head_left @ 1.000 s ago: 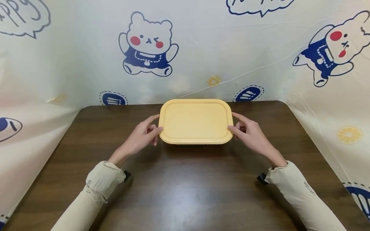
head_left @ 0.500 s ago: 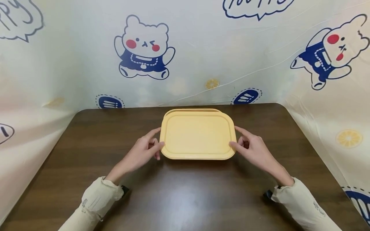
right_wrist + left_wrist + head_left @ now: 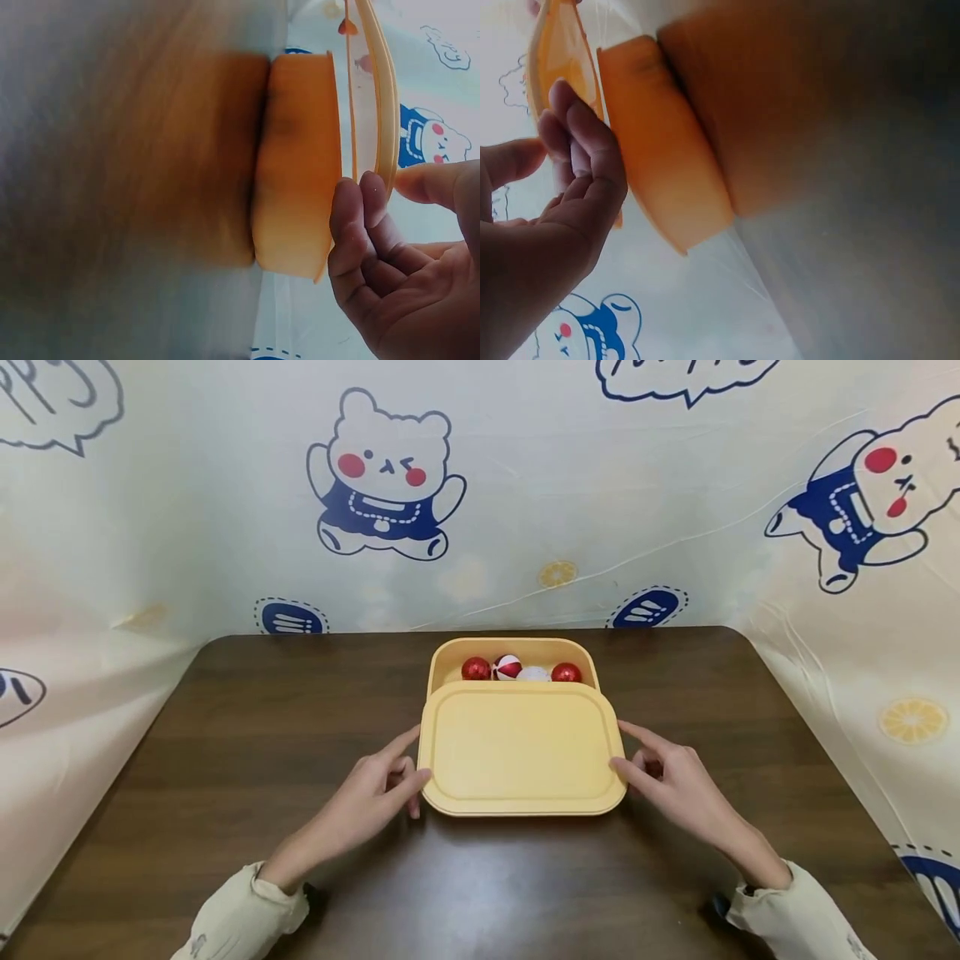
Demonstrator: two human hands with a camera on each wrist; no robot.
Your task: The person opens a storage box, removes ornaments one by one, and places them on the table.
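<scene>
A person's left hand [image 3: 377,787] and right hand [image 3: 678,785] pinch opposite short ends of a yellow lid [image 3: 522,748], clear above the near part of a box [image 3: 528,649] holding balls [image 3: 566,672]; likely light, stiff and smooth, it looks best gripped at both ends.

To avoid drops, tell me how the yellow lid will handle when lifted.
The yellow lid is likely stiff: held at its ends, it shows no clear sag. It's probably light for its size, being thin, and may slip, being smooth.
</scene>
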